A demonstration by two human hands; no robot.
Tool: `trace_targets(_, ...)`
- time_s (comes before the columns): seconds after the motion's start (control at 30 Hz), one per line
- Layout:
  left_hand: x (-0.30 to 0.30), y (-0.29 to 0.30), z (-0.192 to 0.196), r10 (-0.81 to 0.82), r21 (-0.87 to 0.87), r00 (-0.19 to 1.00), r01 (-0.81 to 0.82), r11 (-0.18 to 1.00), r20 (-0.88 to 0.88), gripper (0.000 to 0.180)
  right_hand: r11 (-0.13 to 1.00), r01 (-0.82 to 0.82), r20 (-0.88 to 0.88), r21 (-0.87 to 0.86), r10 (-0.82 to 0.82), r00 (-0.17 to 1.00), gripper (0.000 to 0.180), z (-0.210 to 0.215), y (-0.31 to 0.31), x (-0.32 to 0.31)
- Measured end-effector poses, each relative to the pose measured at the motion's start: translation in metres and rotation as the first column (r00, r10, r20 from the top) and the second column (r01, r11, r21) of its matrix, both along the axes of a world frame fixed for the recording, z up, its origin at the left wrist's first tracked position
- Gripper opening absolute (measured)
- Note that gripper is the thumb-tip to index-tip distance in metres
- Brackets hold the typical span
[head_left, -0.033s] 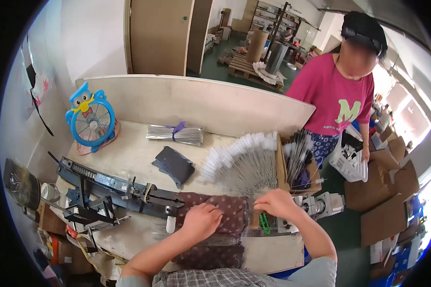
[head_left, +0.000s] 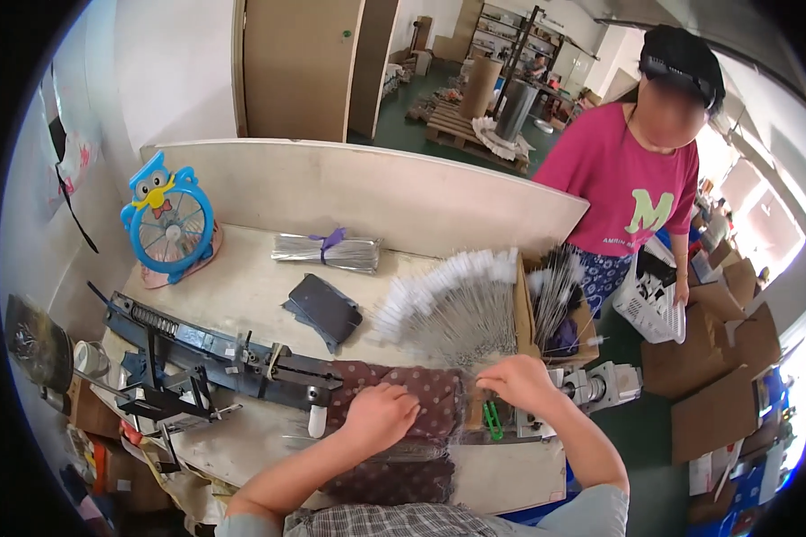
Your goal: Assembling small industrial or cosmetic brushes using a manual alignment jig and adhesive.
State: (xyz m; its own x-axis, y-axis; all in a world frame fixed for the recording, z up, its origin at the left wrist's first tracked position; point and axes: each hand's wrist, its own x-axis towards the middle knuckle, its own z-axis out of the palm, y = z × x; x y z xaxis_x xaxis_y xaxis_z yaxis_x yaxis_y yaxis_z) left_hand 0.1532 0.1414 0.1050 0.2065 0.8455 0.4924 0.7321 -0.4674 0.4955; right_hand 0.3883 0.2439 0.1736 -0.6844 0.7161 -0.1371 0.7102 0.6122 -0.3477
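Note:
My left hand (head_left: 383, 417) rests on a brown polka-dot cloth (head_left: 439, 389), its fingers curled together; anything inside them is hidden. Just past the cloth's right edge, my right hand (head_left: 518, 381) is closed in a pinch. What lies between its fingertips is too small to make out. Below those fingertips sits a green plastic piece (head_left: 493, 419), beside a metal mechanism (head_left: 591, 387) on the right. Beyond both hands, many thin wire stems with white tips (head_left: 457, 300) lie fanned out. A second piece of polka-dot cloth (head_left: 398, 481) shows nearer to me.
A long black metal fixture (head_left: 219, 353) stretches along the left. Behind it stand a blue toy-shaped fan (head_left: 172, 228), a tied wire bundle (head_left: 327, 251) and dark sheets (head_left: 324, 311). A cardboard box (head_left: 530, 313) holds more wires. Across the partition, a person (head_left: 640, 179) carries a white basket (head_left: 649, 304).

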Motion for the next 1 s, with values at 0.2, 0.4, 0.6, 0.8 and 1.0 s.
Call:
trace_targets(0.2,0.018,-0.020,-0.008,-0.020,-0.318,0.932,0.144,0.937,0.363,0.010,0.996,0.036,0.083,0.076,-0.042,0.996,0.019,-0.011,0.009,0.020)
trace_targets(0.4,0.025,0.024,-0.008,0.192,-0.251,0.979,-0.170,0.953,0.066,0.011,0.977,0.008,-0.299,-0.213,-0.073,0.952,0.019,0.008,0.002,0.009)
trace_targets(0.6,0.027,0.126,-0.048,0.166,-0.258,0.762,-0.404,0.878,-0.626,0.009,0.997,0.070,-0.565,-0.045,-0.083,0.821,0.012,-0.008,0.001,-0.010)
trace_targets(0.8,0.029,0.136,-0.057,0.094,-0.258,0.721,-0.363,0.895,-0.686,0.008,0.994,0.098,-0.593,-0.042,-0.104,0.798,0.011,-0.004,-0.003,0.002)
trace_targets(1.0,0.028,0.135,-0.027,0.058,-0.291,0.604,-0.463,0.837,-0.795,0.007,0.996,0.090,-0.625,-0.013,-0.078,0.777,0.011,-0.009,-0.002,-0.003)
